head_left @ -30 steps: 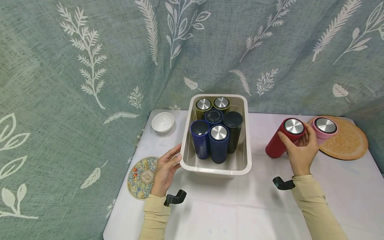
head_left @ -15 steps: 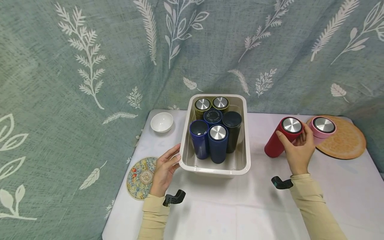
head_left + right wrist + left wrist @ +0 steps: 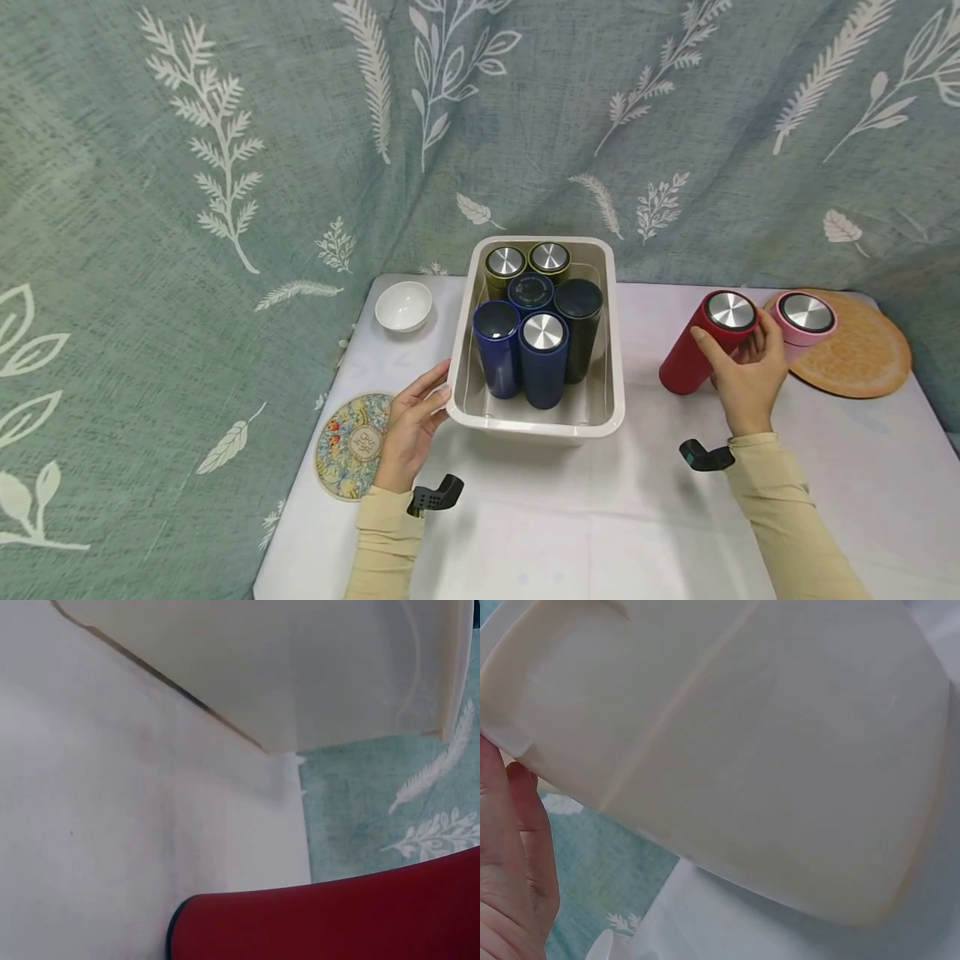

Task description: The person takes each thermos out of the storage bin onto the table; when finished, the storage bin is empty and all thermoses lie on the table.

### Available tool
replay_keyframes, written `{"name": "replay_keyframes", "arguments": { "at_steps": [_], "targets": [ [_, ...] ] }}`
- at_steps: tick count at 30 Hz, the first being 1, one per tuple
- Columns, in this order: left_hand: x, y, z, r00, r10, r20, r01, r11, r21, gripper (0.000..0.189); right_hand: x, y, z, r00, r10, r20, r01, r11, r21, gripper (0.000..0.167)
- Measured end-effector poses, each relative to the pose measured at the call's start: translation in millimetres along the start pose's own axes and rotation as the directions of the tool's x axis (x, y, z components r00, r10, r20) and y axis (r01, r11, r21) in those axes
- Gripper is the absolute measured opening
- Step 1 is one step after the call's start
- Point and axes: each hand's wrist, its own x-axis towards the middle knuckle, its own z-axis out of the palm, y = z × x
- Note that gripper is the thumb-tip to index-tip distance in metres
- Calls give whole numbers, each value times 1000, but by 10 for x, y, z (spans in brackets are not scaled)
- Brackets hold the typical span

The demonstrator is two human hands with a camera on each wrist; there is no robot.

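My right hand (image 3: 750, 379) grips a red bottle (image 3: 690, 358) with a silver-topped lid near its upper end. The bottle stands over the table right of the bin, its lower end also large in the right wrist view. Close behind those fingers is a pink bottle (image 3: 801, 323). At the left, my left hand (image 3: 411, 429) touches the front left corner of a cream plastic bin (image 3: 540, 429), its fingers fairly straight at the rim. Several bottles stand in the bin: a dark blue one (image 3: 543, 367), a glossy blue one (image 3: 499, 354), a black one (image 3: 581, 342) and olive ones behind.
A white bowl (image 3: 403, 307) sits at the back left of the table (image 3: 525, 517). Partly behind my left hand lies a round patterned mat (image 3: 348, 458). An orange-slice mat (image 3: 862, 354) lies at the far right. A leaf-patterned green cloth (image 3: 300, 167) hangs behind the table.
The whole view has shifted very slightly. Both hands, the red bottle and the bin keep nearly the same places relative to each other.
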Motion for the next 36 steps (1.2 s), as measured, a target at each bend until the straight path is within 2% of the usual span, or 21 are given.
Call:
{"name": "replay_keyframes", "arguments": {
  "at_steps": [10,14,36],
  "targets": [
    [2,-27,-17,1000,12,10,-11,1000,-9,53,-6,43,-12,999,32,-15,-32,999,-12,73],
    [5,-28,-16,1000,14,11,-14,1000,-9,53,-8,66,-5,999,22,-31,-22,1000,1,75],
    [13,-11,-7,1000,13,5,-13,1000,-20,53,9,59,2,1000,1,-10,-1,1000,22,74]
  ]
}}
